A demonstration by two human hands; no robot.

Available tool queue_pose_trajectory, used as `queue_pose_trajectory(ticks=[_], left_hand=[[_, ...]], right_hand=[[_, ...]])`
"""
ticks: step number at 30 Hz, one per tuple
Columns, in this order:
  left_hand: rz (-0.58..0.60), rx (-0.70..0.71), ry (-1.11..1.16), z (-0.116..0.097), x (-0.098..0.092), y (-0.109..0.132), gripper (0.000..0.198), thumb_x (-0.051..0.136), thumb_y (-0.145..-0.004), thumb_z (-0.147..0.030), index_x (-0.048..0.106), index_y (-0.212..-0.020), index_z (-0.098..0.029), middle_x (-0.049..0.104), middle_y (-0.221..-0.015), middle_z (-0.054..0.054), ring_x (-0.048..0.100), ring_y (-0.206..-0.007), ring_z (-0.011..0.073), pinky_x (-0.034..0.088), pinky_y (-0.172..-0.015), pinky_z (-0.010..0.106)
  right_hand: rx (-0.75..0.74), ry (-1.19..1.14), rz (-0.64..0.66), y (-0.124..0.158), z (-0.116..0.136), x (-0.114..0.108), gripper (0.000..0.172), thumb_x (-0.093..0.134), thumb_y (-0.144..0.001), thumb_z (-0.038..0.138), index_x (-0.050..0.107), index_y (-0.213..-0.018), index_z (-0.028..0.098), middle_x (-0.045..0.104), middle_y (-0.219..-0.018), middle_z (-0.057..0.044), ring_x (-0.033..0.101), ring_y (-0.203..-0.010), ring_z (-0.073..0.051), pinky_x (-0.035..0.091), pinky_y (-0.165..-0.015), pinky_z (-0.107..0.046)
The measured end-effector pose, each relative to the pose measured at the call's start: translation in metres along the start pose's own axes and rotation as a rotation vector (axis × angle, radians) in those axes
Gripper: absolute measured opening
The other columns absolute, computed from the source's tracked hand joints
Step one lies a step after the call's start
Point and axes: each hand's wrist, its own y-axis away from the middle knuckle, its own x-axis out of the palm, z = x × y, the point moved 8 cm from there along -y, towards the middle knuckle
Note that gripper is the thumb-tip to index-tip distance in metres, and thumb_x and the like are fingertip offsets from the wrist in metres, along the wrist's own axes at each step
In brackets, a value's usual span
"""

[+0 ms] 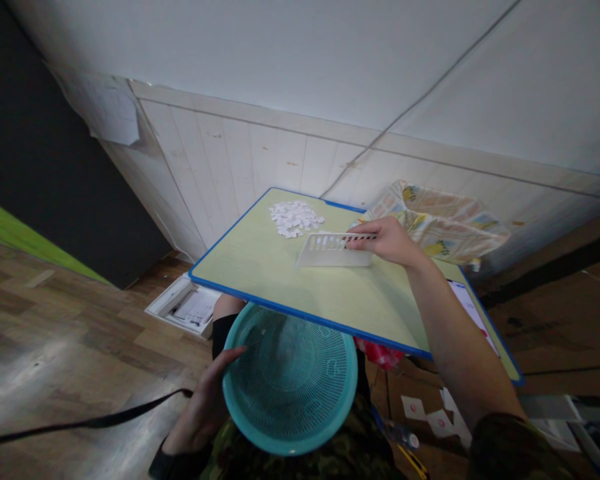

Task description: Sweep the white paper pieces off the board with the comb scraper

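My left hand point(214, 387) grips the left rim of a turquoise plastic colander point(290, 353), held tilted over my lap below the table's front edge. Nothing shows inside the colander. On the tabletop my right hand point(387, 241) is closed on the right end of a white slotted plastic piece point(334, 259), standing on its edge with a row of slots along the top. Just behind and to the left of that piece lies a loose pile of small white paper pieces point(294, 218).
The yellow-green table point(250, 260) has a blue edge and stands near the wall. A cloth-lined basket point(450, 230) sits at its back right, with a sheet or phone point(473, 313) near the right edge. A white open box point(185, 307) lies on the floor at left.
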Motion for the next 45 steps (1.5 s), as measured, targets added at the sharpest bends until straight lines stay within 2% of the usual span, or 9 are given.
queue_pose_trajectory(ticks=[4, 8, 13, 21, 25, 30, 36, 39, 45], left_hand=[[0.009, -0.011, 0.015, 0.002, 0.001, 0.0, 0.024, 0.069, -0.078, -0.021, 0.073, -0.099, -0.011, 0.08, -0.079, 0.008, 0.074, -0.068, 0.0257, 0.059, -0.07, 0.036], [0.008, -0.011, 0.015, 0.002, 0.001, -0.001, 0.023, 0.067, -0.078, -0.018, 0.073, -0.098, -0.01, 0.08, -0.079, 0.01, 0.073, -0.063, 0.0254, 0.059, -0.067, 0.036], [0.013, -0.001, 0.013, 0.001, 0.001, -0.001, 0.029, 0.067, -0.079, -0.019, 0.071, -0.107, -0.01, 0.08, -0.08, 0.009, 0.074, -0.068, 0.026, 0.058, -0.072, 0.037], [0.022, -0.019, 0.011, 0.003, 0.002, 0.0, 0.01, 0.07, -0.078, -0.022, 0.073, -0.075, -0.013, 0.075, -0.064, 0.006, 0.068, -0.053, 0.0194, 0.055, -0.057, 0.03], [0.014, -0.007, 0.029, 0.003, 0.002, -0.001, 0.009, 0.07, -0.077, -0.019, 0.075, -0.078, -0.012, 0.075, -0.062, 0.005, 0.068, -0.054, 0.0194, 0.056, -0.059, 0.03], [-0.002, 0.003, -0.01, 0.003, 0.006, 0.0, 0.013, 0.069, -0.077, -0.019, 0.075, -0.085, -0.011, 0.078, -0.069, 0.008, 0.07, -0.057, 0.0214, 0.057, -0.064, 0.032], [-0.033, 0.004, -0.018, 0.006, 0.008, -0.001, 0.011, 0.067, -0.077, -0.019, 0.074, -0.077, -0.01, 0.076, -0.063, 0.009, 0.068, -0.051, 0.0202, 0.056, -0.057, 0.031], [-0.023, -0.021, -0.028, 0.009, 0.01, -0.001, 0.015, 0.066, -0.077, -0.02, 0.074, -0.081, -0.008, 0.077, -0.066, 0.012, 0.07, -0.055, 0.0227, 0.057, -0.061, 0.033], [0.011, -0.002, -0.034, 0.008, 0.019, 0.003, 0.013, 0.067, -0.078, -0.02, 0.074, -0.079, -0.01, 0.077, -0.066, 0.01, 0.069, -0.056, 0.0213, 0.057, -0.06, 0.032]], right_hand=[[0.016, -0.035, 0.097, 0.001, 0.002, 0.012, 0.032, 0.075, -0.071, 0.037, 0.078, -0.097, 0.019, 0.076, -0.086, -0.005, 0.068, -0.073, -0.021, 0.051, -0.064, -0.028], [0.003, -0.055, 0.05, 0.001, 0.007, 0.01, 0.032, 0.076, -0.069, 0.037, 0.078, -0.095, 0.019, 0.076, -0.089, -0.005, 0.069, -0.077, -0.022, 0.052, -0.067, -0.028], [0.002, -0.029, 0.09, 0.001, 0.01, 0.017, 0.032, 0.074, -0.072, 0.037, 0.078, -0.097, 0.018, 0.076, -0.086, -0.004, 0.068, -0.073, -0.021, 0.051, -0.063, -0.028], [-0.015, -0.016, 0.02, 0.003, 0.011, 0.003, 0.03, 0.075, -0.071, 0.034, 0.078, -0.097, 0.019, 0.076, -0.093, -0.005, 0.069, -0.082, -0.023, 0.051, -0.07, -0.028], [0.002, 0.001, 0.08, 0.005, 0.005, -0.003, 0.032, 0.075, -0.07, 0.036, 0.078, -0.097, 0.018, 0.076, -0.091, -0.005, 0.069, -0.08, -0.024, 0.052, -0.068, -0.029], [0.027, -0.024, 0.011, 0.003, -0.008, -0.015, 0.036, 0.076, -0.069, 0.038, 0.077, -0.098, 0.018, 0.076, -0.09, -0.005, 0.069, -0.081, -0.024, 0.053, -0.069, -0.03], [0.031, -0.084, 0.122, 0.003, -0.014, -0.005, 0.034, 0.076, -0.067, 0.038, 0.078, -0.095, 0.018, 0.075, -0.083, -0.004, 0.067, -0.073, -0.021, 0.051, -0.062, -0.028], [0.024, -0.116, 0.161, 0.004, -0.013, -0.004, 0.036, 0.077, -0.066, 0.039, 0.078, -0.095, 0.017, 0.075, -0.081, -0.004, 0.066, -0.072, -0.02, 0.05, -0.061, -0.027], [0.027, -0.127, 0.082, 0.001, -0.017, -0.004, 0.035, 0.076, -0.067, 0.037, 0.078, -0.096, 0.017, 0.076, -0.088, -0.005, 0.067, -0.077, -0.021, 0.051, -0.065, -0.028]])
